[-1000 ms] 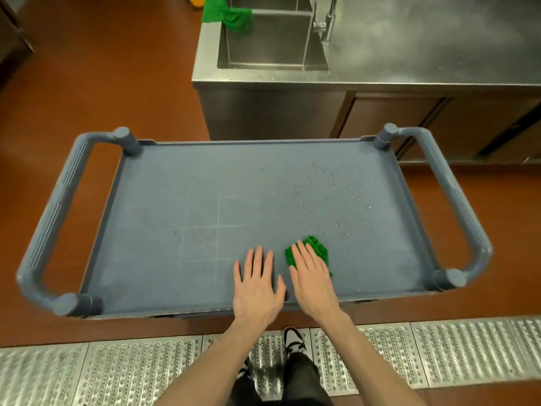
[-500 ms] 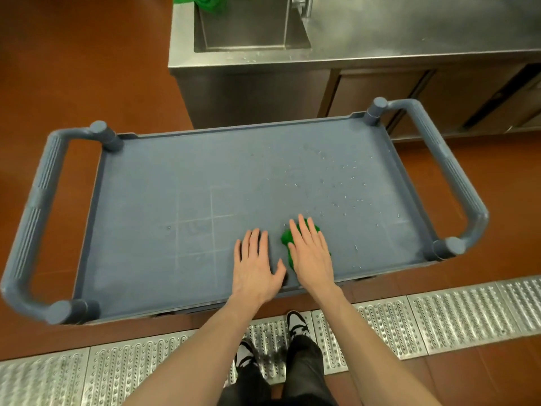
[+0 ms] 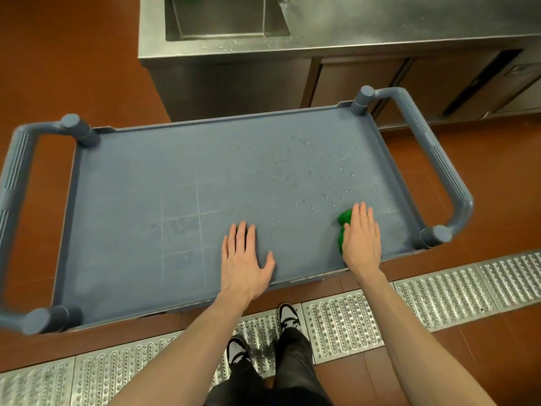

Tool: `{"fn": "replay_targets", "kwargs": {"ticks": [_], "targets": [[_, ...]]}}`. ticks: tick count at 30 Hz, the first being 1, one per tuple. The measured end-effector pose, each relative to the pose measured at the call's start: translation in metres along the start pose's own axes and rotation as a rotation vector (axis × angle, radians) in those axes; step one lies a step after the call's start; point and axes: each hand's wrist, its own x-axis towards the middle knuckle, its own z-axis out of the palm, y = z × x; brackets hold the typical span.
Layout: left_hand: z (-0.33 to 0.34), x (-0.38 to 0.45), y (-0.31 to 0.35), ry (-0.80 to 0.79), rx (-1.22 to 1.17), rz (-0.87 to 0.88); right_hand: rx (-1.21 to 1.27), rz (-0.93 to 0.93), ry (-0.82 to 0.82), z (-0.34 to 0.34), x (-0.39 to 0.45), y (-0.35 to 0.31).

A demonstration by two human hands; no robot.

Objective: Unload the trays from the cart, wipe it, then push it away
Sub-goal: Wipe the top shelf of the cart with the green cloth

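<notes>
A person stands at a blue-grey cart [image 3: 175,177] in a commercial kitchen, both hands flat on its top shelf. The right hand [image 3: 361,238], fingers straight and together, presses a crumpled green cloth [image 3: 344,222] against the shelf near the near-right corner; the cloth pokes out at the hand's left side, the rest hidden under the palm. The left hand [image 3: 244,259] rests palm-down w/ fingers extended and thumb spread, near the shelf's near edge at about mid-length, well apart from the cloth and holding nothing. Water droplets [image 3: 319,171] dot the right half of the shelf, far of the right hand; faint pale lines mark the left-centre. No trays on the top shelf. Ribbed handles close each end: left handle [image 3: 13,186], right handle [image 3: 433,153]. Beyond the cart's far side stands a stainless counter [image 3: 380,22] w/ a sink basin [image 3: 228,19]. Person's black-and-white sneakers [image 3: 288,316] rest on a metal floor grate [image 3: 345,323] set in red-brown flooring.
</notes>
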Motion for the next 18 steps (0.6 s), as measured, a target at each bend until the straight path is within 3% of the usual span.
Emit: {"fn": "replay_targets", "kwargs": {"ticks": [9, 18], "targets": [[-0.001, 0.000, 0.001, 0.002, -0.019, -0.007, 0.072, 0.179, 0.104, -0.019, 0.040, 0.069], [0.001, 0.003, 0.005, 0.009, 0.039, -0.010, 0.143, 0.197, 0.135, -0.018, 0.043, 0.066]]}}
